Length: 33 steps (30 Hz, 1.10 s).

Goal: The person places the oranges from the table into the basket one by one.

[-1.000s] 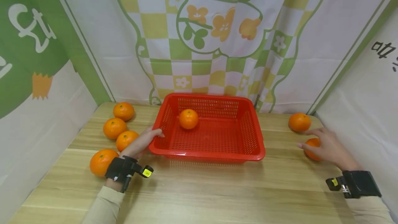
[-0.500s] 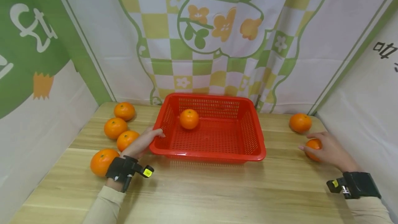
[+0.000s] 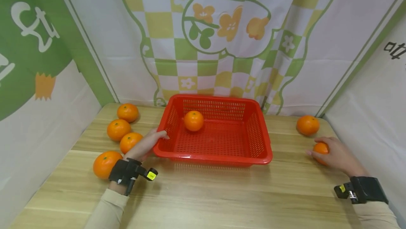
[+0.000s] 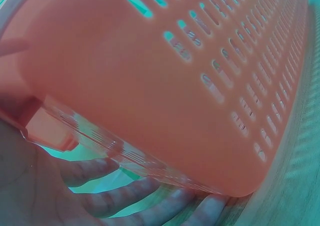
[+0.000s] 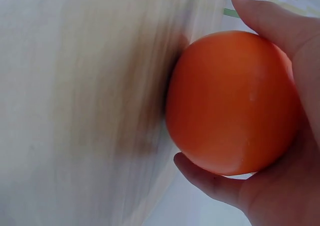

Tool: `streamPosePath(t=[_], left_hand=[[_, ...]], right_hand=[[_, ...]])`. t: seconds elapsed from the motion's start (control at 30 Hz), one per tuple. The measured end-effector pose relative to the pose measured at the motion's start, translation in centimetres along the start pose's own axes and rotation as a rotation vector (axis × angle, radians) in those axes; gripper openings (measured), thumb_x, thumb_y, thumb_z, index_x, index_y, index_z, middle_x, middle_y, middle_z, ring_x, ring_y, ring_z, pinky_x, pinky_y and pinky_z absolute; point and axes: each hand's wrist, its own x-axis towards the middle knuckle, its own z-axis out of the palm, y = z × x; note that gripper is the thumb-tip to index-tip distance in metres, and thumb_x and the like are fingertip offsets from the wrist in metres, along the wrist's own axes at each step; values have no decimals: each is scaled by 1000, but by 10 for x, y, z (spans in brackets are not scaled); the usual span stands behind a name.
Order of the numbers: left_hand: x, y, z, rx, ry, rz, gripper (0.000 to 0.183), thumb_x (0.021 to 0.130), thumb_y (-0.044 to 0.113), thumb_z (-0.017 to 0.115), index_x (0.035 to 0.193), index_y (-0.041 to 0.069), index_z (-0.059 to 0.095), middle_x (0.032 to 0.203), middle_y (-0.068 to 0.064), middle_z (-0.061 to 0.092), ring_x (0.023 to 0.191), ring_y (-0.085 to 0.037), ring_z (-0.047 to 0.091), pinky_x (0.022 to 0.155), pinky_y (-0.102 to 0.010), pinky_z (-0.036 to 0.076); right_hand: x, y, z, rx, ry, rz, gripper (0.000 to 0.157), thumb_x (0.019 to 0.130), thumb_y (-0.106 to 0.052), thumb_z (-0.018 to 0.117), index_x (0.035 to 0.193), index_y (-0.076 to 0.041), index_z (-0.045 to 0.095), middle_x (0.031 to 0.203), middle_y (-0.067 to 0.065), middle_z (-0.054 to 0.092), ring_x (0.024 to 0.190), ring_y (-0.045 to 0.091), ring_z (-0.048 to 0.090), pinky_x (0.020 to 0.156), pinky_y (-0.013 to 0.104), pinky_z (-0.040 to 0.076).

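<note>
A: Since the earlier frame, we see the right grip (image 3: pixel 336 154) settled slightly lower and closer about the held orange (image 3: pixel 321 148), well to the right of the basket (image 3: pixel 209 157). Everything else looks much as it was.

B: And what of the left grip (image 3: pixel 148 145)?

A: It is pinching the basket at its left side, thumb over the rim and fingers along the outer wall, so we'd call that steadying.

B: Is the right one clasping its fruit?

A: We'd say yes: thumb and fingers go round it. How firmly, we cannot tell, and the orange seems to rest on the counter (image 3: pixel 209 197).

B: What else lies about?

A: One inner orange (image 3: pixel 194 121) sits in the basket, toward its back left. A farther orange (image 3: pixel 307 125) is right of the basket, behind the clasped one, and four loose oranges (image 3: pixel 118 130) lie to its left.

B: So which step are we at?

A: Taking hold, we judge. The next move calls for a secure clasp, then a lift high enough to clear the basket's right rim.
</note>
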Motion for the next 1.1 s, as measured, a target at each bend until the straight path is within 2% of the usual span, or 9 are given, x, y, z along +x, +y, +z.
streamPosePath(t=[0.23, 0.67, 0.97, 1.1], left_hand=[[0, 0, 0, -6, 14, -14, 53, 88, 6, 41, 137, -7, 27, 127, -39, 42, 101, -49, 53, 68, -33, 58], [-1, 1, 1, -12, 14, -13, 52, 89, 7, 41, 138, -4, 29, 127, -38, 43, 101, -49, 53, 70, -36, 57], [0, 1, 1, -17, 13, -22, 52, 88, 7, 41, 138, -4, 29, 128, -38, 43, 102, -49, 53, 69, -35, 58], [0, 1, 1, -13, 14, -18, 52, 88, 7, 40, 138, -4, 29, 127, -38, 43, 101, -49, 53, 69, -34, 58]], right_hand=[[-2, 3, 4, -24, 8, 12, 72, 75, -47, 74, 114, 11, 55, 107, 37, 52, 93, 46, 49, 76, 64, 42], [-2, 2, 9, -123, 13, 32, 89, 70, -62, 69, 117, 11, 50, 104, 38, 49, 83, 41, 52, 67, 56, 45], [-1, 5, 11, -138, 36, 21, 85, 70, -59, 71, 112, 12, 51, 100, 39, 51, 79, 41, 52, 63, 54, 45], [0, 6, 11, -141, 28, 22, 82, 69, -58, 72, 109, 11, 51, 96, 36, 51, 73, 36, 51, 58, 46, 43]])
